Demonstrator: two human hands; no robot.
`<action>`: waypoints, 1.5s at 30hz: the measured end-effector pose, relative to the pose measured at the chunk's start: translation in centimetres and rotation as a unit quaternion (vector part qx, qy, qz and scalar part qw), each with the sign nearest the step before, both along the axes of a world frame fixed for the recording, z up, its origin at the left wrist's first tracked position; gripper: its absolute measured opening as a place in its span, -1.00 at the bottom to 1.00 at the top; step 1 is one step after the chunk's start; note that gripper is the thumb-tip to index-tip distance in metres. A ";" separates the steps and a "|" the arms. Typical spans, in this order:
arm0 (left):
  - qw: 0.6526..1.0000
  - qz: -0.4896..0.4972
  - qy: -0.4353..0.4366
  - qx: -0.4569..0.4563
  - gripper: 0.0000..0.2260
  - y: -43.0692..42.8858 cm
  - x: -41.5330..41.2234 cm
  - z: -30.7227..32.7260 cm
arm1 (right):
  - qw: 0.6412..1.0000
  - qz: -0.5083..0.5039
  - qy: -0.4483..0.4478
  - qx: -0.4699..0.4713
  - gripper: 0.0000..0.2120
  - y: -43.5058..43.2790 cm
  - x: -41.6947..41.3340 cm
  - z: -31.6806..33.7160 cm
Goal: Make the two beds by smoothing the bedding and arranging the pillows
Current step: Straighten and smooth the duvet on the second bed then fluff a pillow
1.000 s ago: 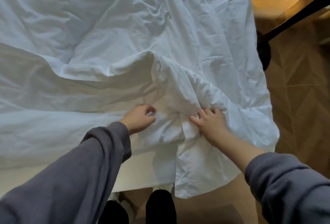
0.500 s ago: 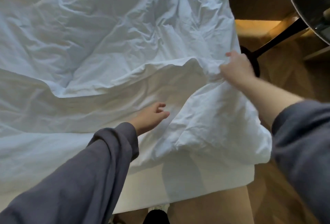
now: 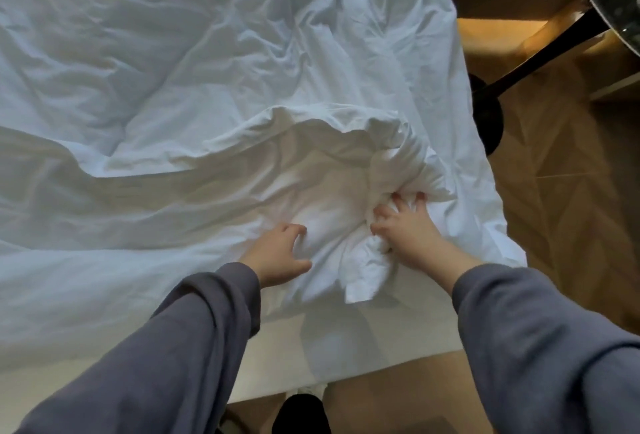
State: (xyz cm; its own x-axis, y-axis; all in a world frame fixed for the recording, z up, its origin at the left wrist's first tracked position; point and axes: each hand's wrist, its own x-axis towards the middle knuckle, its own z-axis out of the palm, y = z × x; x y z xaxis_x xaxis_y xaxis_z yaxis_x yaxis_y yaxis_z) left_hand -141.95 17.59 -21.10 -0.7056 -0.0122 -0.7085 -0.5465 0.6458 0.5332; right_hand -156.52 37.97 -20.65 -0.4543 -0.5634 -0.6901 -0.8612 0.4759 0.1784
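The crumpled white fabric duvet (image 3: 214,63) covers almost the whole bed, from the far left of the view across to the right edge, where it drapes down toward the brown herringbone wooden floor (image 3: 571,225). Its near right corner is folded back on itself and gathered into a thick wad close to the near edge of the bed. The right hand (image 3: 410,231) is sunk into that wad. Its fingers (image 3: 417,205) are curled and clenched round the bunched cloth, which swells up on the far side of the knuckles and spills out below the palm in a rounded lump. The left hand (image 3: 277,253) lies just left of the wad, palm down on a flatter stretch of the duvet. Its fingers (image 3: 289,231) are loosely bent with the tips touching the cloth and the thumb stretched right toward the lump, and no fold is visibly pinched. The 2 hands are near each other but apart, with only duvet between them. Both arms wear loose grey sweatshirt sleeves (image 3: 173,347). Below the hands the plain white mattress side (image 3: 381,340) shows (the duvet stops short of it here). On the floor to the far right stands a black round table base (image 3: 488,122).
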 end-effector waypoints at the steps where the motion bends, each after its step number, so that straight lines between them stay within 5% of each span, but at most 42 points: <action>1: 1.000 -0.014 0.006 -0.008 -0.45 0.3 0.2 -0.1 | 1.000 -0.016 -0.005 -0.018 -0.68 0.3 -0.8 0.4; 5: 0.998 -0.035 0.024 -0.053 -0.45 1.6 0.7 0.0 | 0.970 -0.148 0.100 -0.166 -0.70 1.9 -6.0 2.7; 8: 0.996 -0.046 0.049 -0.050 -0.43 3.0 0.0 0.7 | 0.929 -0.273 0.190 -0.159 -0.64 2.7 -6.6 3.9; 13: 0.994 -0.097 0.049 -0.033 -0.45 5.9 -1.7 1.9 | 0.866 -0.465 0.061 -0.171 -0.51 6.5 -1.3 3.2; 15: 0.993 -0.099 0.065 -0.001 -0.43 6.9 -2.5 2.2 | 0.907 -0.401 0.002 -0.130 -0.30 8.9 1.6 2.6; 18: 0.985 -0.009 0.099 0.141 -0.40 8.5 -3.9 2.8 | 0.951 -0.301 0.069 -0.001 0.09 12.8 4.9 0.9; 20: 0.976 -0.001 0.102 0.191 -0.37 9.9 -5.0 2.9 | 0.905 -0.397 0.147 -0.049 0.06 14.3 4.7 0.2; 24: 0.983 -0.041 0.106 0.146 -0.33 11.3 -7.0 1.6 | 0.743 -0.592 0.106 -0.292 -0.65 15.0 -1.4 0.8; 27: 0.987 -0.035 0.113 0.110 -0.28 11.5 -8.4 0.3 | 0.723 -0.624 0.095 -0.280 -0.88 14.4 -9.3 2.6; 30: 0.989 -0.082 0.112 0.047 -0.21 12.9 -9.9 -1.1 | 0.591 -0.686 0.293 -0.308 -0.85 13.0 -17.1 2.8; 33: 0.988 -0.074 0.136 0.017 -0.21 14.7 -11.6 -2.0 | 0.601 -0.728 -0.021 -0.329 -0.71 13.3 -21.5 2.2; 36: 0.987 -0.085 0.140 -0.005 -0.23 15.5 -13.1 -2.4 | 0.690 -0.690 0.098 -0.196 -0.31 16.4 -22.8 1.0; 40: 0.970 -0.182 0.115 -0.111 -0.21 16.4 -12.9 -3.0 | 0.705 -0.679 0.138 -0.153 -0.22 19.4 -18.8 -1.7; 42: 0.957 -0.221 0.102 -0.156 -0.13 17.1 -12.4 -3.0 | 0.659 -0.732 0.115 -0.129 -0.19 20.9 -15.8 -2.8; 45: 0.937 -0.256 0.083 -0.223 -0.30 17.8 -11.8 -3.1 | 0.439 -0.882 0.035 -0.168 -0.13 22.8 -12.8 -5.7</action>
State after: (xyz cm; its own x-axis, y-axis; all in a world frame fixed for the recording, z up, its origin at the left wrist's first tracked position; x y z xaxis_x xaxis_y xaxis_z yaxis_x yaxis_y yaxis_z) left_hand -153.78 35.43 -24.22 -0.7997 0.0903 -0.5936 -0.0370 0.9794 0.1988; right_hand -169.34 60.73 -26.30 -0.4016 0.6433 -0.6518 0.9019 0.4014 -0.1596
